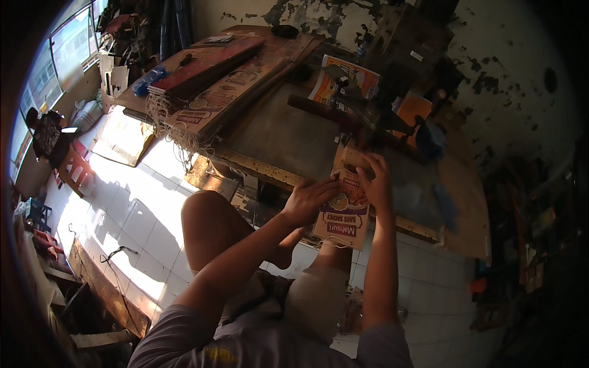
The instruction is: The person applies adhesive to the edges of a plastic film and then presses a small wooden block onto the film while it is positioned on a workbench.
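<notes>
The bare left hand lies over the left edge of a long, flat, orange-tan printed card piece with a purple band, its fingers fairly straight and touching the surface. The bare right hand is bent over the upper right edge of the same piece. The hands are close together but apart from each other; with the thumbs partly hidden, I cannot tell whether either really pinches the card. The piece sits before the person, its far end at the front edge of the brown, worn worktop, its near end jutting out over the lap. A thin pale string seems to show at that near end.

Work on this piece looks under way: it is in the hands and not yet laid aside. Whether its string is fully fixed cannot be told.

Further out, a dark metal machine stands beyond the piece, with an orange printed sheet behind it. To the left lies a broad stack of similar tan printed pieces beside a long dark-red bundle, with tangled cream strings hanging off the near end. These look already strung; how many pieces are left is unclear.
</notes>
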Available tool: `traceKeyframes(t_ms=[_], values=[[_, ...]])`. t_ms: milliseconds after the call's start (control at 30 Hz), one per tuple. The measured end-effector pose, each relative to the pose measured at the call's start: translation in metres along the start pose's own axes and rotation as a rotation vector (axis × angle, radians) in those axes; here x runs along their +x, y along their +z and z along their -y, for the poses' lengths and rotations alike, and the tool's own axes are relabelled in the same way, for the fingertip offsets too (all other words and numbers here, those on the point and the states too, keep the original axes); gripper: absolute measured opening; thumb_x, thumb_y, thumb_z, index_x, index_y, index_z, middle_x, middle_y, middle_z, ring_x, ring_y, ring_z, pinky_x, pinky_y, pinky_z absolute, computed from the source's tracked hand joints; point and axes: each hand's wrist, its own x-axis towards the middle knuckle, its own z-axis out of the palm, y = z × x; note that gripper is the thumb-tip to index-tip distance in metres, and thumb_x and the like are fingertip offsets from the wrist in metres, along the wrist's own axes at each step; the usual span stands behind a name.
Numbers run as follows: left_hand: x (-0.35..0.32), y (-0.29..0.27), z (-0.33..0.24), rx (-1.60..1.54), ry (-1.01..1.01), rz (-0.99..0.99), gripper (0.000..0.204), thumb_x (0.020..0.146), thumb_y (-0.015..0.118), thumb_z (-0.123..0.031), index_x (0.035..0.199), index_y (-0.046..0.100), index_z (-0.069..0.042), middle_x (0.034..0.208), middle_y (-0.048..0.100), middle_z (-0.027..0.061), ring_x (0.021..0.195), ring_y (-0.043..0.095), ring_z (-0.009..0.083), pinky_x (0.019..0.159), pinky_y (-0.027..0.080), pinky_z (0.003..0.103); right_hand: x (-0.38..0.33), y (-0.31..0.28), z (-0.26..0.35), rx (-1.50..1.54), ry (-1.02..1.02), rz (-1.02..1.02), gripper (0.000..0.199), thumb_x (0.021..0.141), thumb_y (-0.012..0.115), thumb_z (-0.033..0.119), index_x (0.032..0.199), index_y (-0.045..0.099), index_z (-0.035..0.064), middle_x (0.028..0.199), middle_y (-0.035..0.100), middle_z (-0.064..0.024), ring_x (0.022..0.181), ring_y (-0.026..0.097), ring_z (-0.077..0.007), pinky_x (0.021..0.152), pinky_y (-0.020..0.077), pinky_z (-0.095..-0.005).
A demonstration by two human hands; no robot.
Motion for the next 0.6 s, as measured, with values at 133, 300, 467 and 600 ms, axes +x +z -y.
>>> traceKeyframes(t_ms=[133,300,467,600], values=[[-0.002,0.001,0.004,-0.012,0.009,0.022,0.055,0.080,0.075,-0.015,0.133,0.062,-0.019,0.145,0.061,-0.0019,0.138,0.055,0.0163,0.100,0.046,0.042,-0.001,0.001,0.000,-0.026,0.005,0.002,0.035,0.091,0.073,0.012,0.125,0.067,0.0056,0.127,0.062,-0.0121,0.117,0.063,-0.0337,0.098,0.0522,-0.0429],[-0.002,-0.008,0.002,-0.054,-0.012,0.074,0.061,0.080,0.074,-0.013,0.138,0.060,-0.020,0.147,0.059,-0.0010,0.139,0.053,0.0171,0.104,0.044,0.044,0.001,0.001,0.008,-0.012,-0.006,-0.006,0.036,0.090,0.074,0.011,0.124,0.067,0.0043,0.126,0.063,-0.0125,0.118,0.062,-0.0339,0.098,0.0516,-0.0425],[0.005,-0.017,-0.006,-0.113,-0.032,0.111,0.061,0.082,0.063,-0.001,0.140,0.059,-0.021,0.152,0.055,-0.0027,0.142,0.050,0.0175,0.108,0.041,0.044,-0.003,-0.003,0.005,-0.077,0.018,-0.024,0.036,0.089,0.075,0.011,0.123,0.067,0.0034,0.127,0.063,-0.0132,0.118,0.062,-0.0340,0.100,0.0508,-0.0424],[0.005,-0.026,-0.007,-0.126,-0.052,0.139,0.060,0.087,0.061,-0.001,0.143,0.057,-0.021,0.154,0.053,-0.0022,0.143,0.048,0.0172,0.110,0.040,0.045,-0.001,-0.002,0.015,-0.095,0.042,-0.026,0.037,0.089,0.075,0.012,0.124,0.065,0.0036,0.130,0.063,-0.0142,0.119,0.062,-0.0346,0.100,0.0510,-0.0426]])
